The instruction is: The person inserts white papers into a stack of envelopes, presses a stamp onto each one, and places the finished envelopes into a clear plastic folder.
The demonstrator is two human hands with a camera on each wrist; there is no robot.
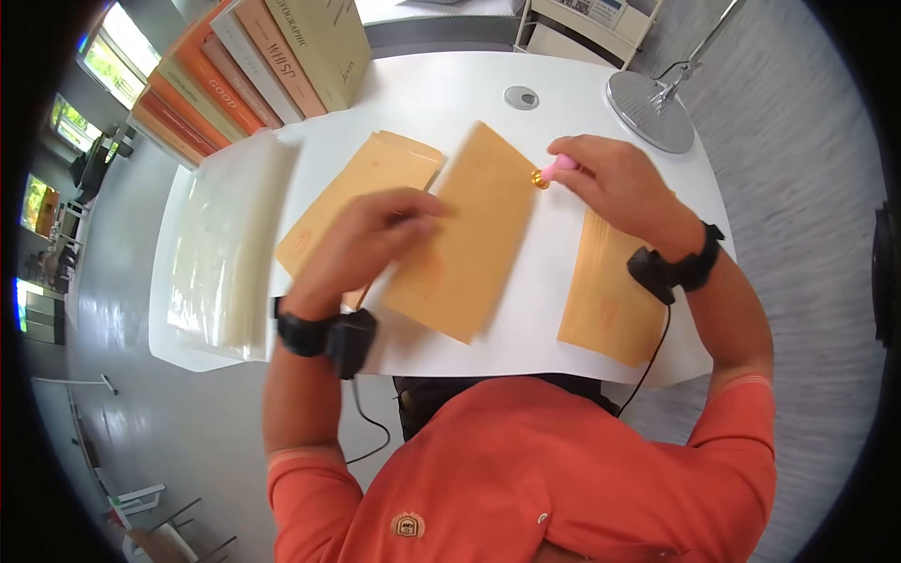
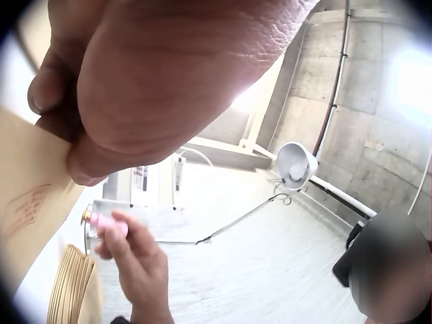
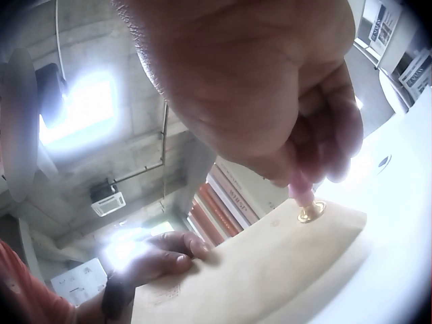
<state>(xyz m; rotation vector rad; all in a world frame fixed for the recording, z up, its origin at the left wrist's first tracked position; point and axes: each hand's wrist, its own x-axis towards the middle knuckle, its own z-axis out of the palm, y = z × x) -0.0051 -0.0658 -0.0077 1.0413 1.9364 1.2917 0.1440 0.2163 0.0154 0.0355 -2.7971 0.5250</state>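
In the head view, my left hand [image 1: 371,235] pinches the left side of a brown envelope [image 1: 483,225], which looks tilted and blurred. The left wrist view has the thumb and fingers of that hand [image 2: 155,81] on the envelope's edge [image 2: 23,196], near a faint reddish mark. My right hand [image 1: 624,183] grips a stamp by its pink handle [image 1: 563,165], its gold end at the envelope's right edge. Seen from the right wrist, the gold end [image 3: 312,212] is over or against the envelope [image 3: 256,270]; contact is unclear. Fingers partly hide the handle.
More brown envelopes [image 1: 361,183] lie under and left of the held one, and a stack [image 1: 610,296] lies on the right. Clear plastic sleeves [image 1: 221,249] and a row of books [image 1: 253,70] occupy the left. A lamp base [image 1: 652,113] stands at the back right.
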